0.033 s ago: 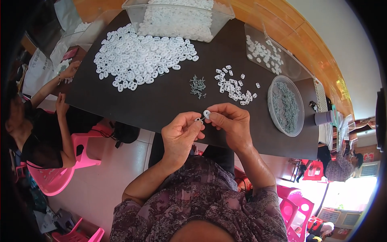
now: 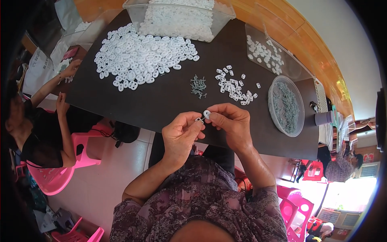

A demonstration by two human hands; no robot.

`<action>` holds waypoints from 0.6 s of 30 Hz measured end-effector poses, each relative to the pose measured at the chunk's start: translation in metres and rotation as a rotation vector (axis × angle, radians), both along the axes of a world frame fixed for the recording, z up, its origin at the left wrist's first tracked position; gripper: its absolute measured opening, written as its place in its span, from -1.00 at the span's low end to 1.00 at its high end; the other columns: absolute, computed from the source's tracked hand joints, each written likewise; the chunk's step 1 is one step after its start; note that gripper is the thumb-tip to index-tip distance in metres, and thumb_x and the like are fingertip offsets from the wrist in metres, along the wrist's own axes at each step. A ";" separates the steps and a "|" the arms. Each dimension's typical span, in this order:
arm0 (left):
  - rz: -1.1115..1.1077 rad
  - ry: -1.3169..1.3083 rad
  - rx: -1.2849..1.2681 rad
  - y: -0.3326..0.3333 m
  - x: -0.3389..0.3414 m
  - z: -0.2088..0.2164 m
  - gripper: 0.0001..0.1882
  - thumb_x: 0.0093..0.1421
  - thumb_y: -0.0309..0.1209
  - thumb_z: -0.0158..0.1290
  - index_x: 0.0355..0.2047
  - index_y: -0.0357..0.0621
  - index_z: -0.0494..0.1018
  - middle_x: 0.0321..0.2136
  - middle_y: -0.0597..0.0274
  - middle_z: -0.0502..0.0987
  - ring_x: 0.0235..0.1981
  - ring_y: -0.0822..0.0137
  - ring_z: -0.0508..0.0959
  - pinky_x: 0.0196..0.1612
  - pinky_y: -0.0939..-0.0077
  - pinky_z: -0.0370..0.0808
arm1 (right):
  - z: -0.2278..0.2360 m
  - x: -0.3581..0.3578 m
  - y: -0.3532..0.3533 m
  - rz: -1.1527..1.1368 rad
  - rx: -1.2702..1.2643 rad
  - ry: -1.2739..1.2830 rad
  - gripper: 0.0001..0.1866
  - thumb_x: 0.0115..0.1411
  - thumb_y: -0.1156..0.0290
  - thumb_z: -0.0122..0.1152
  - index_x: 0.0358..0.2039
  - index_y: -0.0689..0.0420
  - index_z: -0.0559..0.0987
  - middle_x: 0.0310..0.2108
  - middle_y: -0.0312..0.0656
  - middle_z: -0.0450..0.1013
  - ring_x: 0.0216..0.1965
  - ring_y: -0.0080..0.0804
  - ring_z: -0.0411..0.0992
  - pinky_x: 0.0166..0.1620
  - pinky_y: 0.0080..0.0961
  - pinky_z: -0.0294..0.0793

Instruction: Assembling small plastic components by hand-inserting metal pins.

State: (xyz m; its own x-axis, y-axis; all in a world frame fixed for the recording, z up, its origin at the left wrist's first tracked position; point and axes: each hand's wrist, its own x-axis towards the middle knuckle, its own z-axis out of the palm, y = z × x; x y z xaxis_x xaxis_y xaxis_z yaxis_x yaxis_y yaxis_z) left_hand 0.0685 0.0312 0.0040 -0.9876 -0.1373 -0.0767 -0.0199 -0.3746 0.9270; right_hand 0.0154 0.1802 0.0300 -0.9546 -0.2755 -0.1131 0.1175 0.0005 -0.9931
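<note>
Close together over the table's near edge, both hands pinch small parts. Between the thumb and fingers of my left hand (image 2: pixel 180 135) is a small white plastic piece (image 2: pixel 198 119), mostly covered by the fingertips. My right hand (image 2: pixel 233 123) grips a white oval plastic piece (image 2: pixel 207 114) with a dark hole, its end facing the left fingertips. Beyond the hands lies a small heap of grey-green screws (image 2: pixel 198 86). Right of it are scattered small white two-hole plates (image 2: pixel 231 87). A big pile of white oval two-hole pieces (image 2: pixel 137 58) spreads at the far left.
A clear bin (image 2: pixel 221 25) of white parts stands at the back of the dark table (image 2: pixel 117 105). On the right are a round tub (image 2: pixel 300 128) of screws, a clear tray (image 2: pixel 258 34) with white pieces, and a grey cup (image 2: pixel 323 117). At left, another person (image 2: pixel 48 133) sits on a pink chair.
</note>
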 end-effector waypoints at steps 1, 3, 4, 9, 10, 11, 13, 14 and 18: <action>0.004 0.001 -0.002 0.000 0.000 -0.001 -0.83 0.21 -0.53 0.04 -0.18 -0.28 0.46 -0.45 0.26 0.55 -0.54 0.58 0.52 -0.49 0.77 0.42 | 0.000 0.000 -0.001 -0.002 0.011 0.003 -0.86 0.13 0.51 0.20 -0.29 0.24 0.60 -0.49 -0.29 0.53 -0.48 -0.70 0.40 -0.43 -0.77 0.32; 0.010 0.000 -0.003 0.000 0.000 -0.002 -0.83 0.21 -0.53 0.04 -0.19 -0.28 0.47 -0.46 0.26 0.55 -0.54 0.58 0.52 -0.49 0.77 0.43 | 0.000 0.001 -0.003 -0.001 0.023 0.006 -0.86 0.13 0.51 0.20 -0.28 0.24 0.60 -0.49 -0.30 0.53 -0.48 -0.70 0.40 -0.43 -0.77 0.32; 0.012 -0.003 -0.010 0.000 0.001 -0.002 -0.83 0.21 -0.53 0.04 -0.19 -0.28 0.47 -0.46 0.27 0.55 -0.54 0.58 0.52 -0.49 0.76 0.43 | 0.001 0.001 -0.004 -0.002 0.022 0.013 -0.86 0.13 0.51 0.21 -0.28 0.24 0.60 -0.49 -0.30 0.53 -0.47 -0.71 0.40 -0.43 -0.77 0.32; 0.022 -0.003 0.006 0.000 0.001 -0.004 -0.84 0.21 -0.55 0.03 -0.19 -0.28 0.47 -0.46 0.27 0.55 -0.53 0.58 0.52 -0.49 0.76 0.44 | -0.001 0.004 -0.008 -0.010 -0.001 0.062 -0.86 0.13 0.52 0.21 -0.28 0.24 0.60 -0.48 -0.30 0.54 -0.46 -0.70 0.41 -0.42 -0.78 0.32; 0.023 0.002 -0.001 -0.001 0.001 -0.004 -0.84 0.20 -0.55 0.03 -0.19 -0.29 0.47 -0.46 0.26 0.55 -0.53 0.58 0.52 -0.49 0.76 0.44 | -0.001 0.005 -0.008 -0.018 0.017 0.075 -0.85 0.13 0.54 0.20 -0.27 0.25 0.60 -0.46 -0.29 0.54 -0.44 -0.69 0.42 -0.39 -0.76 0.35; 0.024 0.007 -0.009 -0.001 0.001 -0.005 -0.84 0.20 -0.56 0.03 -0.19 -0.29 0.47 -0.46 0.26 0.55 -0.53 0.58 0.52 -0.49 0.76 0.44 | -0.002 0.005 -0.008 -0.027 0.036 0.089 -0.85 0.13 0.56 0.20 -0.26 0.26 0.59 -0.45 -0.29 0.54 -0.42 -0.68 0.43 -0.37 -0.75 0.38; 0.030 0.010 -0.014 0.000 0.001 -0.006 -0.83 0.20 -0.56 0.03 -0.19 -0.29 0.47 -0.47 0.26 0.55 -0.53 0.58 0.52 -0.49 0.76 0.44 | -0.002 0.007 -0.009 -0.031 0.051 0.110 -0.86 0.12 0.58 0.20 -0.27 0.28 0.59 -0.44 -0.29 0.54 -0.40 -0.68 0.43 -0.32 -0.73 0.41; 0.035 0.014 -0.020 0.000 0.001 -0.007 -0.83 0.20 -0.56 0.04 -0.19 -0.29 0.46 -0.47 0.26 0.55 -0.53 0.58 0.53 -0.49 0.77 0.43 | -0.002 0.008 -0.009 -0.036 0.065 0.133 -0.86 0.11 0.60 0.20 -0.28 0.29 0.58 -0.43 -0.29 0.54 -0.38 -0.69 0.43 -0.27 -0.70 0.44; 0.043 0.021 -0.043 0.002 0.001 -0.009 -0.82 0.20 -0.57 0.04 -0.17 -0.30 0.46 -0.48 0.27 0.55 -0.52 0.59 0.52 -0.48 0.76 0.44 | -0.006 0.011 -0.010 -0.052 0.083 0.172 -0.87 0.12 0.61 0.20 -0.29 0.28 0.58 -0.41 -0.30 0.54 -0.36 -0.70 0.43 -0.25 -0.70 0.43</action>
State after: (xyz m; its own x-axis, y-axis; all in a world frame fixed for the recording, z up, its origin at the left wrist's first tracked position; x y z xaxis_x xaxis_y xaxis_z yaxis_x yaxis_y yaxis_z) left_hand 0.0696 0.0330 -0.0049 -0.9820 -0.1823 -0.0490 0.0151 -0.3345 0.9423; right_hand 0.0265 0.1701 0.0243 -0.9745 -0.2222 0.0321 -0.0515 0.0818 -0.9953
